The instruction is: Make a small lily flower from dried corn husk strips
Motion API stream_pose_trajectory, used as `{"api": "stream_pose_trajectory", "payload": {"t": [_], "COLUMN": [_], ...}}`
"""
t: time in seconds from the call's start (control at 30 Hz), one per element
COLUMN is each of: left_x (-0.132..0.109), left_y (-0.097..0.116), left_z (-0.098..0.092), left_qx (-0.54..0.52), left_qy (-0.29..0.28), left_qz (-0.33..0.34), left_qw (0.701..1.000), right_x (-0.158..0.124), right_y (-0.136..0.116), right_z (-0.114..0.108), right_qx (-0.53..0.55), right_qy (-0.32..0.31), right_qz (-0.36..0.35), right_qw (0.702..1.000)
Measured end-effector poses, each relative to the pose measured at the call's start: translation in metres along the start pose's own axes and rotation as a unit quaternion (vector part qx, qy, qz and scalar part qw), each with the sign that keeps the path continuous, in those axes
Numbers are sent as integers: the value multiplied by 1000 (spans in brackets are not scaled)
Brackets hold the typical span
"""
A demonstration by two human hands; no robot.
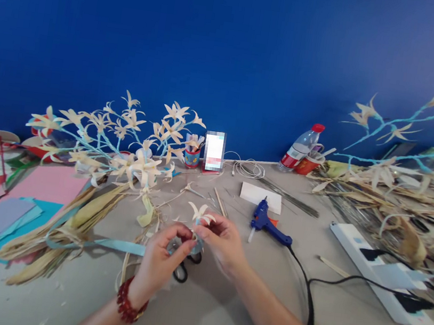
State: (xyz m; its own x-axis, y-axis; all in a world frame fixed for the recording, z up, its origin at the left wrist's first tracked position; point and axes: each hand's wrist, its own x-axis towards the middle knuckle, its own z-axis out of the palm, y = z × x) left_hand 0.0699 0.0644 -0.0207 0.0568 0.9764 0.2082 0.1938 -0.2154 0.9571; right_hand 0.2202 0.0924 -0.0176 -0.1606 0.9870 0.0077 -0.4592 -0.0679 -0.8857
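Observation:
A cream flower point(202, 213) with narrow pointed petals, apparently dried husk, is pinched near its base by my right hand point(226, 242). Close beside it, my left hand point(168, 250) is closed on a light blue tape point(118, 245), whose strip trails leftward over the table. The fingertips of both hands nearly meet below the petals, and the flower's stem is mostly hidden by them. Black-handled scissors point(181, 272) lie beneath my hands, their blades out of sight.
A blue glue gun point(261, 217) lies right of my hands, its cord running toward a white power strip point(371, 270). Flower branches point(116, 132) stand at back left above dried husks point(51, 247) and coloured paper point(48, 182). A plastic bottle point(299, 150) leans at the back.

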Motion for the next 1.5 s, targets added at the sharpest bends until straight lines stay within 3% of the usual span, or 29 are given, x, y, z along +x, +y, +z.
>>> {"api": "stream_pose_trajectory", "payload": {"t": [0.13,0.27,0.43,0.57,0.7,1.03,1.17,1.27,1.37,1.5], "left_x": [-1,-2,-1,-1,0,-1,1,5,9,12], "left_y": [-1,-5,-6,0,2,-1,-4,-7,-9,-6], "left_z": [2,2,2,0,0,-1,-3,-5,-7,-10], "left_qx": [-28,-129,-289,-365,-398,-405,-369,-320,-284,-278], "left_qy": [-1,-26,-54,-86,-106,-148,-145,-69,-4,-12], "left_qz": [-20,-66,-152,-185,-197,-215,-194,-139,-107,-109], "left_qw": [999,989,944,908,889,876,897,935,953,954], "right_x": [0,-2,-3,-4,-4,-6,-6,-4,-1,0], "right_y": [2,1,2,5,3,1,1,1,1,-1], "right_z": [0,2,1,-1,1,-3,-5,-7,-9,-9], "right_qx": [4,18,48,76,84,69,36,-39,-134,-208], "right_qy": [-8,-31,-75,-117,-127,-149,-139,-103,-106,-125], "right_qz": [1,-8,8,17,12,46,38,-4,-51,-83], "right_qw": [1000,999,996,990,988,985,989,994,984,967]}}
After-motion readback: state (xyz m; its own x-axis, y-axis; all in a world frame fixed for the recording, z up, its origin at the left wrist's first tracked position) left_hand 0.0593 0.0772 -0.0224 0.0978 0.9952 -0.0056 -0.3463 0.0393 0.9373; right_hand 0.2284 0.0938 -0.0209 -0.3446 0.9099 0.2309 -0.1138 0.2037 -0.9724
